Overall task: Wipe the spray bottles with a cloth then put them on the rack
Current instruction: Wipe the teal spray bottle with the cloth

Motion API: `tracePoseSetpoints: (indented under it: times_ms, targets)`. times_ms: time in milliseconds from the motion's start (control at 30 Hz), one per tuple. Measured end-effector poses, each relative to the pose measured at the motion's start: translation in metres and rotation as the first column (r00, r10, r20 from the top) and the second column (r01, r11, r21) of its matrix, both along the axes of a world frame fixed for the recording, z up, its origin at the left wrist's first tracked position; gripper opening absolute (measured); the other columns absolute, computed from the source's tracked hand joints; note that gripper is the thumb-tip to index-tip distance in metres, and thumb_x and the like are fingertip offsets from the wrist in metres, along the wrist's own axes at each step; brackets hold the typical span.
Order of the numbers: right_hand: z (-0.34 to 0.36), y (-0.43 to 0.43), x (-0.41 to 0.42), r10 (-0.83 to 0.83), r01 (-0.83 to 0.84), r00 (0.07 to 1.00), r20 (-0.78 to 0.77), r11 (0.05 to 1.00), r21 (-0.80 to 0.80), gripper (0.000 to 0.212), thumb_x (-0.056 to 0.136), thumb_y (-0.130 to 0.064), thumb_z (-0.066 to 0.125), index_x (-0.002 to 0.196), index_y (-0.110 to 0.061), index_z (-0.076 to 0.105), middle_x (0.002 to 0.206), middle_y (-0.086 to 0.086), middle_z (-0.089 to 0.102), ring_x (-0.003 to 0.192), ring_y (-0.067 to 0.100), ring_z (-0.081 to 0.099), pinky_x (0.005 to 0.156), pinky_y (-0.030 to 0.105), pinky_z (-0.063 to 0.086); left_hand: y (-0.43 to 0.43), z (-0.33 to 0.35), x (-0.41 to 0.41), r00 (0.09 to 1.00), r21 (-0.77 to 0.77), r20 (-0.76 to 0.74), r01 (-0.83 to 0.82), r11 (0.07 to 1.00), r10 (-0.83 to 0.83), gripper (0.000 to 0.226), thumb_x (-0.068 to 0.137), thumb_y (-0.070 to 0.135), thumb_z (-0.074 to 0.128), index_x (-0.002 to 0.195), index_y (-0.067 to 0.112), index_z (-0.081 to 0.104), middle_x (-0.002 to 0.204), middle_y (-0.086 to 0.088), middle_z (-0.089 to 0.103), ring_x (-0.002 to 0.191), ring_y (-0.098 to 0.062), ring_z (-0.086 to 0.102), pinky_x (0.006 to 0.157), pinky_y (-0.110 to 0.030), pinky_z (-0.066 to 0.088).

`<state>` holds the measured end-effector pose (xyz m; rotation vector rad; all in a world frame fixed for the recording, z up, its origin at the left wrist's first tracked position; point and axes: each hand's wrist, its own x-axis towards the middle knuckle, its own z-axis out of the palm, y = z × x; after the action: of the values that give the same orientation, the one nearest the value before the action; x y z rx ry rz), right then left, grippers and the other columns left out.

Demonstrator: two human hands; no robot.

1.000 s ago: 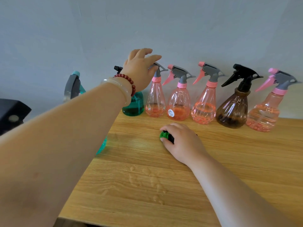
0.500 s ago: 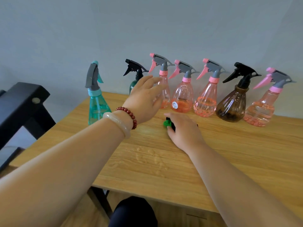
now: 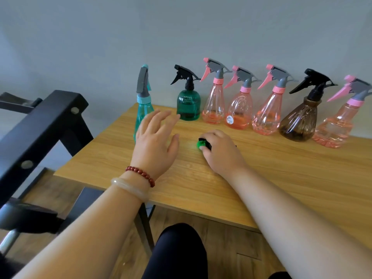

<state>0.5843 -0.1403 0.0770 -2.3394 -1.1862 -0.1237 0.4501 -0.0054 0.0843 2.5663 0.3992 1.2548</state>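
- A black rack (image 3: pixel 46 125) stands left of the desk (image 3: pixel 281 188).
- A teal spray bottle (image 3: pixel 143 109) stands upright at the desk's left edge. The left hand (image 3: pixel 156 141) is in front of it, fingers spread, holding nothing.
- A dark green bottle (image 3: pixel 188 106) stands next in the row.
- The right hand (image 3: pixel 219 152) rests on the desk, curled over a green and black cloth (image 3: pixel 201 143).
- Three pink bottles (image 3: pixel 239 111), a brown bottle (image 3: pixel 300 121) and a last pink bottle (image 3: pixel 336 127) stand further right.

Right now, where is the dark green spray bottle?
In the head view, the dark green spray bottle stands at the back left of the table, between the teal bottle and a pink bottle.
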Motion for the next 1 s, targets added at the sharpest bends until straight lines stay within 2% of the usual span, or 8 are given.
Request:
tracePoseSetpoints:
  times_ms: [100,200,367,600,700,800,900,1000]
  targets:
    - [-0.002,0.003,-0.012,0.006,-0.005,0.998,0.069,1.000,-0.017,0.040,0.099,-0.022,0.055,0.138,-0.012,0.053,0.138,0.004,0.050,0.131,0.022,0.043,0.106,0.025,0.032,0.008,-0.003,-0.016,0.983,-0.127,0.114,-0.129,0.983,0.144,0.043,0.092,0.025,0.057,0.132,0.012,0.056,0.141,-0.012,0.046,0.135,-0.031,0.030,0.111,-0.045,0.025]
    - [-0.001,0.003,-0.016,0.002,0.001,0.997,0.079,0.999,-0.037,0.042,0.099,-0.024,0.053,0.141,-0.014,0.050,0.140,0.002,0.049,0.132,0.020,0.040,0.107,0.025,0.031,0.014,-0.001,-0.019,0.978,-0.332,0.034,-0.182,0.926,0.205,0.058,0.090,0.024,0.065,0.144,0.015,0.043,0.149,-0.010,0.035,0.139,-0.032,0.024,0.114,-0.053,0.030]
    - [0.000,0.001,-0.016,-0.009,0.012,0.997,0.073,0.999,-0.042,0.044,0.099,-0.026,0.051,0.142,-0.016,0.050,0.142,0.002,0.048,0.133,0.019,0.039,0.108,0.027,0.031,0.023,0.002,-0.009,0.984,-0.463,-0.084,-0.181,0.868,0.160,0.088,0.090,0.029,0.069,0.157,0.021,0.013,0.154,-0.009,0.028,0.142,-0.029,0.027,0.113,-0.045,0.030]
    - [0.001,0.000,-0.003,-0.043,0.043,0.999,-0.028,0.999,-0.005,0.047,0.097,-0.021,0.056,0.144,-0.018,0.047,0.140,0.003,0.051,0.128,0.021,0.047,0.102,0.026,0.035,0.030,0.010,-0.001,0.990,-0.510,-0.099,-0.139,0.849,0.103,0.088,0.090,0.023,0.071,0.156,0.025,0.013,0.151,-0.007,0.034,0.136,-0.027,0.039,0.105,-0.040,0.039]
    - [0.004,-0.004,0.004,-0.086,0.082,0.996,-0.031,0.989,-0.123,0.048,0.099,-0.032,0.054,0.144,-0.022,0.045,0.139,0.002,0.051,0.127,0.024,0.047,0.102,0.033,0.038,0.027,0.012,0.003,0.994,-0.526,-0.108,-0.064,0.848,0.008,0.088,0.090,0.022,0.071,0.156,0.023,0.014,0.153,-0.005,0.032,0.137,-0.019,0.036,0.098,-0.027,0.033]
    - [0.005,-0.010,0.008,-0.101,0.109,0.994,0.048,0.966,-0.235,0.044,0.102,-0.035,0.047,0.145,-0.028,0.044,0.135,0.000,0.054,0.125,0.025,0.046,0.101,0.039,0.042,0.015,0.013,0.014,0.991,-0.516,-0.113,0.005,0.857,-0.074,0.088,0.088,0.023,0.072,0.156,0.023,0.016,0.152,-0.003,0.035,0.135,-0.016,0.039,0.098,-0.024,0.033]
    - [0.006,-0.021,0.016,-0.098,0.105,0.994,0.043,0.973,-0.204,0.040,0.103,-0.026,0.045,0.143,-0.027,0.048,0.124,0.001,0.054,0.118,0.024,0.047,0.091,0.036,0.045,0.003,0.013,0.029,0.980,-0.506,-0.130,0.063,0.860,-0.148,0.090,0.088,0.023,0.073,0.156,0.023,0.015,0.154,-0.002,0.035,0.138,-0.015,0.037,0.101,-0.024,0.033]
    - [0.006,-0.038,0.029,-0.165,0.167,0.986,0.031,0.982,-0.086,0.039,0.101,-0.020,0.047,0.140,-0.021,0.052,0.126,0.006,0.054,0.118,0.028,0.049,0.086,0.033,0.041,-0.010,0.016,0.046,0.970,-0.532,-0.118,0.118,0.839,-0.212,0.092,0.087,0.023,0.074,0.157,0.024,0.014,0.157,0.002,0.032,0.143,-0.014,0.031,0.108,-0.026,0.031]
